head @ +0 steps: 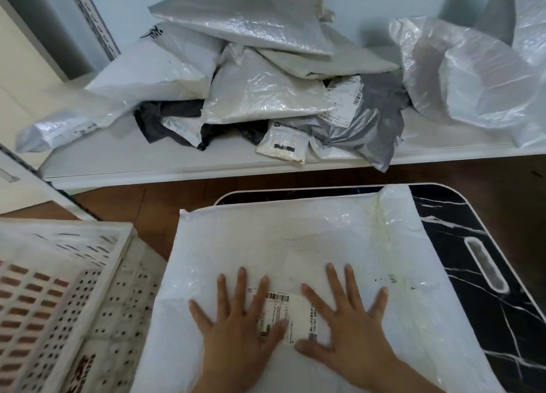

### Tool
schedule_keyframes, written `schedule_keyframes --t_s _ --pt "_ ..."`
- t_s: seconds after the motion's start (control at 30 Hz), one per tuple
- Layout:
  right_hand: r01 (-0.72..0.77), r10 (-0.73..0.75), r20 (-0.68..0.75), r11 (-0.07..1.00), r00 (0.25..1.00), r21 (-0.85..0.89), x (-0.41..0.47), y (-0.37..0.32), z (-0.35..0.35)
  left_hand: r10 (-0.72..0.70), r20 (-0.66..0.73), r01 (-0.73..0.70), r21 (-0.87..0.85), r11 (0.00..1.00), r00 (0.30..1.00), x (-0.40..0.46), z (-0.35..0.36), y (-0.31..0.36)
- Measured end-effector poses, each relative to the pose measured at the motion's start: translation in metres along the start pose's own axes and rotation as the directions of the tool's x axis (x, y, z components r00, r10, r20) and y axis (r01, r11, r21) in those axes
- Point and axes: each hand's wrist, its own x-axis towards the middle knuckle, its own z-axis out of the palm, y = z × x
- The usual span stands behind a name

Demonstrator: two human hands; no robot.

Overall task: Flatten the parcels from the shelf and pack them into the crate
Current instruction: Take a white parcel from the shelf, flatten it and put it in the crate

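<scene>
Left hand (236, 330) and right hand (345, 324) press flat, fingers spread, on a white parcel (310, 244) on the marbled worktop (472, 274), beside the perforated crate (74, 289).

Soft, even, cool light fills the scene, with only faint shadows under the heap of parcels (260, 76) on the shelf (147, 162). Glare glints off the silver plastic at the top of that heap. Straight edges bow toward the corners, and detail is slightly soft throughout.
</scene>
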Motion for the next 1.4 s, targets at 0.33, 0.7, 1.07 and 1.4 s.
schedule_keyframes --t_s 0.33,0.7,1.07,1.4 --pt "-0.013 0.017 -0.033 0.991 0.999 0.134 -0.002 0.019 -0.012 -0.003 0.037 0.008 -0.13 0.991 0.999 -0.013 -0.014 -0.02" --pt "-0.713 0.763 0.199 0.431 0.615 0.553 -0.053 0.101 -0.063 -0.585 0.434 0.539 -0.842 0.008 0.686 -0.04 -0.071 -0.091" --pt "-0.819 0.787 0.334 0.344 0.518 0.46 -0.087 0.029 -0.058 -0.54 0.283 0.279 -0.956 -0.092 0.792 -0.096 -0.139 -0.097" --pt "-0.371 0.308 0.6 -0.557 0.738 0.743 -0.104 -0.053 -0.046 -0.495 0.531 0.353 -0.84 -0.412 0.687 -0.141 -0.099 -0.101"
